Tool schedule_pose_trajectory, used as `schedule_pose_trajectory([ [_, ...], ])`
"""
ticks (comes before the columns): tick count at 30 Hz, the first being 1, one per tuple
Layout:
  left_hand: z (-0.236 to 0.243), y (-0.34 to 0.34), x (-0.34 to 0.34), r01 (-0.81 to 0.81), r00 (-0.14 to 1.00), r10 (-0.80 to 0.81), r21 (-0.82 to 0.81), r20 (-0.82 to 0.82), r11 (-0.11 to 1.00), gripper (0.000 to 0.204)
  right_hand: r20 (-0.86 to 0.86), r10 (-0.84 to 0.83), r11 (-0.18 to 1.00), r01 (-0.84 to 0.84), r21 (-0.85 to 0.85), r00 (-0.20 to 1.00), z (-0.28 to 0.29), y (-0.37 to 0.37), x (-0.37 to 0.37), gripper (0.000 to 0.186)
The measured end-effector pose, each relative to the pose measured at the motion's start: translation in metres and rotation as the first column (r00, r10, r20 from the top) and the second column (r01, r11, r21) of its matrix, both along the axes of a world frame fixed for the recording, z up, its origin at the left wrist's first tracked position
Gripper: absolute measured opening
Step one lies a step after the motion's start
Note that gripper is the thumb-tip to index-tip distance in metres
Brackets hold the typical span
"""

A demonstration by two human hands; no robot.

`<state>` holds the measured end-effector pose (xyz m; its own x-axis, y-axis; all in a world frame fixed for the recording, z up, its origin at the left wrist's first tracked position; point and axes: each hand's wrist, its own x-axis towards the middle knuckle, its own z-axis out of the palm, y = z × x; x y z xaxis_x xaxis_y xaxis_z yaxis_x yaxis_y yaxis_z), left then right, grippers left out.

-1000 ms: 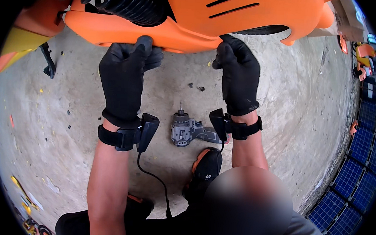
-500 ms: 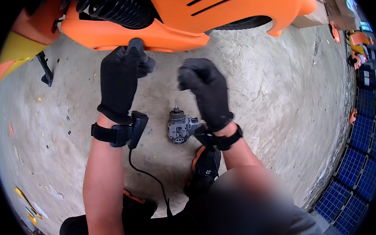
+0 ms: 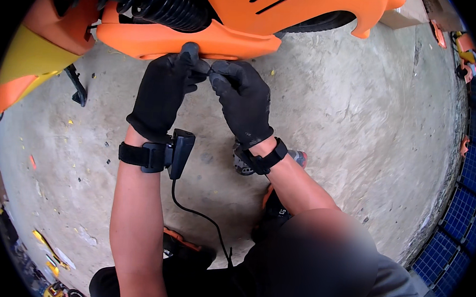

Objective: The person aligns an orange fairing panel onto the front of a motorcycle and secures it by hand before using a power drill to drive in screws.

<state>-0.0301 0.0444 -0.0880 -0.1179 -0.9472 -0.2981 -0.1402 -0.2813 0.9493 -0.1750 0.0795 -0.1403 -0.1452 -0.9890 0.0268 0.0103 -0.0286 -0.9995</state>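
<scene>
Both my hands wear black gloves. My left hand [image 3: 164, 88] is at the lower edge of an orange body panel [image 3: 168, 39], one finger up against it and the others curled in. My right hand [image 3: 245, 100] is pinched, its fingertips meeting those of the left just below the panel. What lies between the fingertips is too small and dark to make out. Above the panel shows a black coil spring [image 3: 175, 11]. A grey cordless power tool [image 3: 243, 164] lies on the floor, mostly hidden behind my right wrist.
A larger orange cover [image 3: 306, 8] with slots hangs over a black tyre [image 3: 333, 22]. A black stand leg [image 3: 77, 87] juts down at the left, near a yellow panel [image 3: 34, 54]. Blue grid-patterned crates [image 3: 457, 216] line the right side. A cardboard box [image 3: 407, 14] stands far right.
My right hand has moved up and left to meet my left hand's fingertips. My right wrist now covers much of the power tool. The view has shifted slightly.
</scene>
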Motion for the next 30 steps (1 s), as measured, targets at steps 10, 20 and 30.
schedule_pose_trajectory([
  [10,0.008,-0.003,0.005,0.082,0.994,-0.073,0.107,-0.078,0.991,0.05,-0.179,-0.078,0.978,0.04,-0.205,0.981,-0.01,-0.003,0.0,0.028],
  [20,0.006,-0.01,0.017,0.172,0.98,-0.156,0.132,-0.125,0.976,0.045,-0.238,-0.097,0.97,0.038,-0.24,0.966,-0.005,-0.004,0.007,0.032],
  [30,-0.001,-0.014,0.024,0.187,0.965,-0.16,0.117,-0.206,0.975,0.042,-0.322,-0.214,0.902,0.061,-0.427,0.922,-0.013,-0.012,0.008,0.027],
])
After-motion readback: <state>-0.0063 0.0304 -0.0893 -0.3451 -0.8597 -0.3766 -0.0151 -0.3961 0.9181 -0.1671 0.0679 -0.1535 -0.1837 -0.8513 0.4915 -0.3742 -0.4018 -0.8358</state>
